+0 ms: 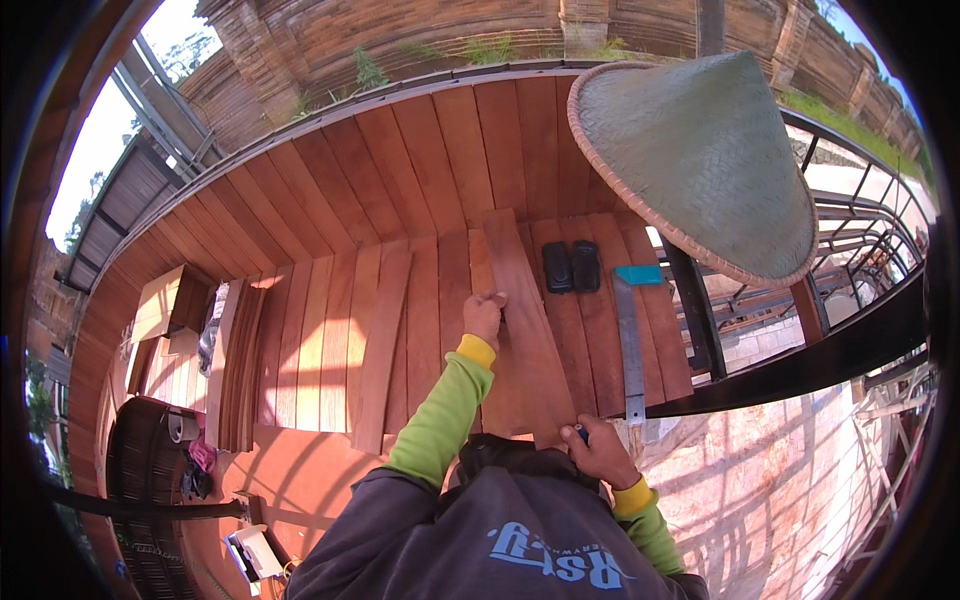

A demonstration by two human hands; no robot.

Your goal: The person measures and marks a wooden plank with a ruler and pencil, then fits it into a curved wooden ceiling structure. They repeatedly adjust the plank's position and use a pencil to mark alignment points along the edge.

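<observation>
A loose reddish-brown wooden plank (528,330) lies slightly aslant over the row of fitted boards in front of me. My left hand (483,317) is closed at its left edge, fingertips curled against the wood. At the plank's near end, my right hand (604,454) is closed around a small dark blue, pen-like thing (581,432), most of it hidden by the fingers. Right of the plank, a metal try square (629,345) with a teal handle lies on the boards. Two black pouch-like cases (571,267) sit side by side near it.
Another loose plank (383,345) lies to the left, and stacked planks (238,365) stand beyond it near a cardboard box (168,302). A woven conical hat (700,160) covers the upper right. Black metal railing (780,365) runs along the right side. A slatted wooden backrest (400,160) curves behind.
</observation>
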